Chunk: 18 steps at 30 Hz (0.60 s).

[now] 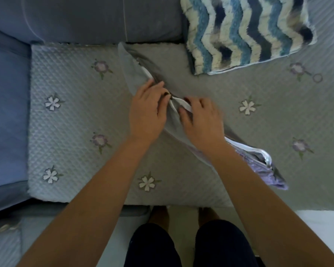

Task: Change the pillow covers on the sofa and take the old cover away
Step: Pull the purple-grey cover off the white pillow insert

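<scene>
A grey pillow (132,74) stands on edge, running diagonally across the quilted sofa seat (69,116). Its open edge shows a white zipper band and lilac lining (258,160) at the lower right end. My left hand (147,112) pinches the cover's edge near the middle of the pillow. My right hand (201,118) grips the white band right beside it, fingers curled over the fabric. The two hands nearly touch. A shaggy pillow with blue, navy and cream zigzags (245,31) leans against the sofa back at the upper right.
The grey sofa backrest (85,18) runs along the top and a blue armrest (6,112) lies at the left. The seat's front edge is just ahead of my legs (181,245). Pale floor (320,228) shows at the lower right.
</scene>
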Each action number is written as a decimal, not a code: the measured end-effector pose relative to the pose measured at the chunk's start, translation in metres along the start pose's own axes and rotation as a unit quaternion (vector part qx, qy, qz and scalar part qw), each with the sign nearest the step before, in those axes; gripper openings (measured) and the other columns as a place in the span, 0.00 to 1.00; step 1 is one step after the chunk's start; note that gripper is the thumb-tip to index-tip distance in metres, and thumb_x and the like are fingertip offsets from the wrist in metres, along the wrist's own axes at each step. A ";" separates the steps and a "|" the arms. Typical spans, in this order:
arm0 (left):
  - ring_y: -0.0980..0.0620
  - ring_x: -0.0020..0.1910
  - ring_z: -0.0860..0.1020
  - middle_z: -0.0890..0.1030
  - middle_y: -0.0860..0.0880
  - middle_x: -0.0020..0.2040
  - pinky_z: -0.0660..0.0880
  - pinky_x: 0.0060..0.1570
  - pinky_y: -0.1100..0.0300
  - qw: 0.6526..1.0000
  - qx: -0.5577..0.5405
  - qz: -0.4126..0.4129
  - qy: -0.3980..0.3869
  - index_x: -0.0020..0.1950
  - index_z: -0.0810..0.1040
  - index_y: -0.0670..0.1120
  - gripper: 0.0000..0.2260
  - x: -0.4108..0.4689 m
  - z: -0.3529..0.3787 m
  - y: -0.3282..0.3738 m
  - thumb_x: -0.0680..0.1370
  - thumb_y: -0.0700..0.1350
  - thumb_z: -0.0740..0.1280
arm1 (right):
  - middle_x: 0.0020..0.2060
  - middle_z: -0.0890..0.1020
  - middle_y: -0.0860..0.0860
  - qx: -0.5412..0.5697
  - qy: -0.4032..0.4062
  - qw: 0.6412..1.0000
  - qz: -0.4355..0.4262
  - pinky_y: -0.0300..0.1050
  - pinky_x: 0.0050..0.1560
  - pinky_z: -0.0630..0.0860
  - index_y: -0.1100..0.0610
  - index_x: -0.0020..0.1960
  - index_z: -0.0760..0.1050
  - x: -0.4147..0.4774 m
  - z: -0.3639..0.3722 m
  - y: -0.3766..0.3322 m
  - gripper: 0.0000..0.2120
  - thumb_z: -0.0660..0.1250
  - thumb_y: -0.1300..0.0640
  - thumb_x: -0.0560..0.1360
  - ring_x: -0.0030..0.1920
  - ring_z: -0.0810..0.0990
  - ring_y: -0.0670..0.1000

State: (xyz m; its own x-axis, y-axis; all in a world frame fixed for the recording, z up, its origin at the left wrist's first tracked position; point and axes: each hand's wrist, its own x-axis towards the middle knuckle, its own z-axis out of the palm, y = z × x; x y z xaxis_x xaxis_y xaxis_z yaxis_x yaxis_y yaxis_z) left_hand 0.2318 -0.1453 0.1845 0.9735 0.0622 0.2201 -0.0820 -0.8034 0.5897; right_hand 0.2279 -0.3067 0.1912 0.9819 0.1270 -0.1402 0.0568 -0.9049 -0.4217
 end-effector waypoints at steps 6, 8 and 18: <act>0.43 0.55 0.80 0.82 0.45 0.57 0.76 0.54 0.48 0.997 0.037 0.023 0.056 0.53 0.80 0.41 0.08 -0.012 -0.013 -0.033 0.81 0.44 0.64 | 0.53 0.77 0.58 -0.006 -0.039 0.999 -0.030 0.47 0.42 0.67 0.54 0.65 0.74 0.002 0.015 -0.019 0.14 0.58 0.53 0.82 0.49 0.77 0.61; 0.43 0.53 0.80 0.82 0.46 0.56 0.76 0.53 0.48 0.997 0.036 0.000 0.071 0.53 0.80 0.41 0.09 -0.012 -0.015 -0.036 0.81 0.44 0.63 | 0.50 0.77 0.59 -0.006 -0.033 0.998 -0.052 0.48 0.39 0.69 0.55 0.65 0.75 -0.005 0.010 -0.016 0.14 0.59 0.54 0.82 0.44 0.78 0.62; 0.44 0.50 0.80 0.83 0.44 0.53 0.68 0.53 0.61 0.977 0.027 -0.088 0.193 0.54 0.80 0.40 0.09 0.033 -0.036 -0.051 0.80 0.42 0.63 | 0.45 0.81 0.57 0.043 -0.021 0.996 -0.081 0.44 0.40 0.67 0.56 0.59 0.78 0.001 -0.015 -0.015 0.18 0.59 0.44 0.81 0.43 0.80 0.59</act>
State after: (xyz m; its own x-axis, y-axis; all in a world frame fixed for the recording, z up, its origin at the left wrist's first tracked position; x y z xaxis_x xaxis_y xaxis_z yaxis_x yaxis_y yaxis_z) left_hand 0.2608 -0.0811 0.1896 0.8174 0.4128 0.4017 0.1017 -0.7899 0.6047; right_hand 0.2308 -0.2992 0.2112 0.9528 0.2862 -0.1008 0.1957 -0.8335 -0.5167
